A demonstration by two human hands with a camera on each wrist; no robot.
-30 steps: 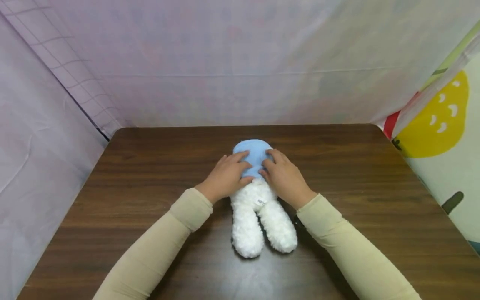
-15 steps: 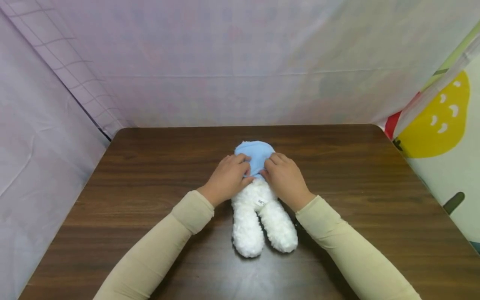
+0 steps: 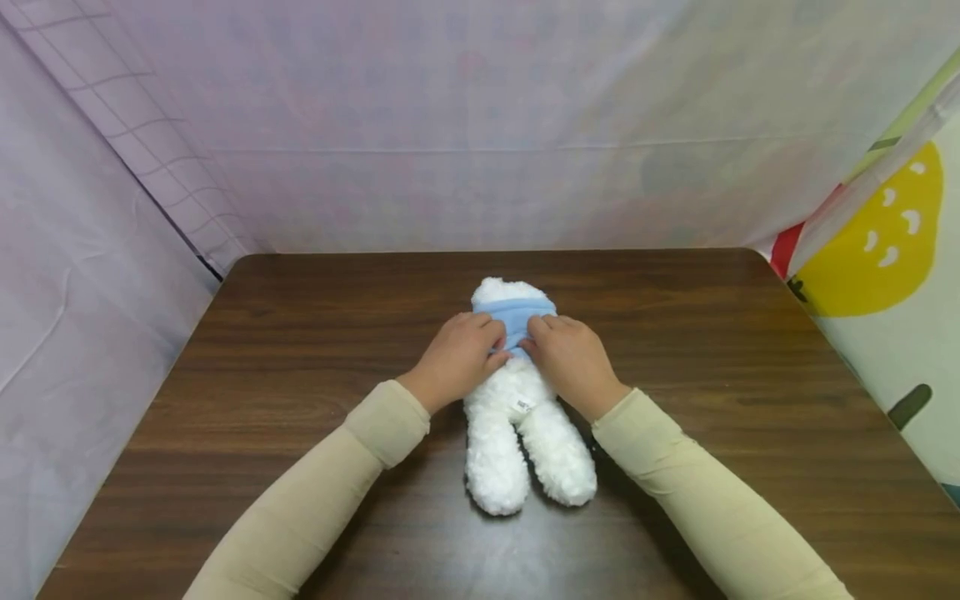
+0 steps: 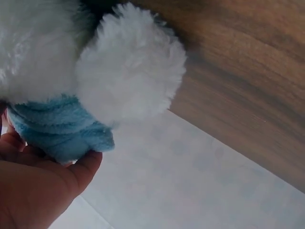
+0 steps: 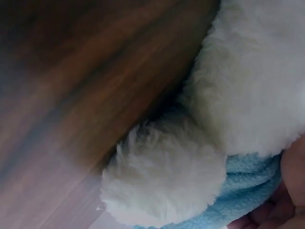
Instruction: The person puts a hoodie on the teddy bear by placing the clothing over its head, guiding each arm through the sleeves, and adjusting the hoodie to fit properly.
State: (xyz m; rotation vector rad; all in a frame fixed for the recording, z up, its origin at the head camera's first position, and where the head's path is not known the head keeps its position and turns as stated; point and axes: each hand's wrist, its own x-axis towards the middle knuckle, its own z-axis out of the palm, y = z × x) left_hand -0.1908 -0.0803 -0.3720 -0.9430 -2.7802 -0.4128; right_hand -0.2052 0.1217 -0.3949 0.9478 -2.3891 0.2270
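Observation:
A white fluffy plush toy (image 3: 497,458) lies on the table (image 3: 300,333), its two legs pointing towards me and a small tag (image 3: 522,405) between them. Around its upper part sits a light blue fleecy toy garment (image 3: 514,315), bunched in folds. My left hand (image 3: 459,354) pinches the garment's left side with curled fingers. Across from it, my right hand (image 3: 572,362) grips the right side. White fur shows beyond the blue fabric at the far end. In the left wrist view, fingers and thumb hold the folded garment (image 4: 62,126); in the right wrist view, the hand is mostly cut off.
The brown wooden table has rounded far corners. A pale curtain (image 3: 480,150) hangs right behind its far edge, and another pale cloth (image 3: 82,333) hangs along the left. A white panel with a yellow printed shape (image 3: 873,237) stands on the right.
Both hands' fingers have curled in and gathered the blue garment towards me. Its far edge has slid down, and the white fur at the toy's far end has come into view.

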